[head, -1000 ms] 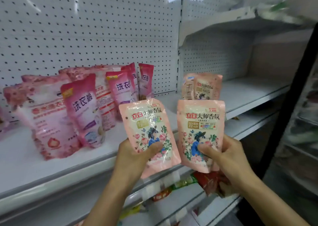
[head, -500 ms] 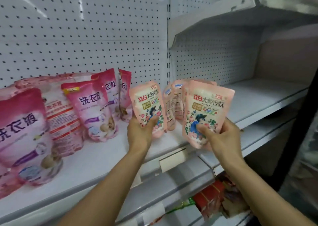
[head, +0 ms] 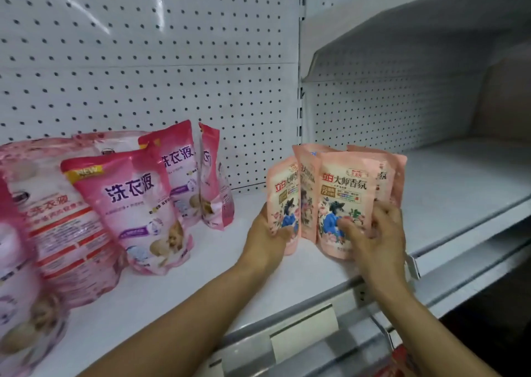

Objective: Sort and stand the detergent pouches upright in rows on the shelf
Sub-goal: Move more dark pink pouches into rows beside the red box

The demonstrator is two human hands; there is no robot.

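My left hand (head: 265, 237) grips a small peach floral pouch (head: 283, 187) upright on the white shelf (head: 201, 279). My right hand (head: 373, 233) holds a second peach pouch (head: 344, 187) upright just to its right, thumb across the front. Behind these two stand more peach pouches (head: 309, 175), partly hidden. Left of them stand several larger pink detergent pouches (head: 132, 201), the nearest ones leaning.
A perforated white back panel (head: 172, 60) rises behind the shelf. To the right lies a bare grey shelf section (head: 459, 181) with another shelf above it. A blank price-tag holder (head: 304, 336) hangs on the front rail. Red packets (head: 399, 362) show on the lower level.
Both hands moved forward and down, carrying the two peach pouches from mid-air onto the shelf in front of the other peach pouches. The view came closer to the shelf.
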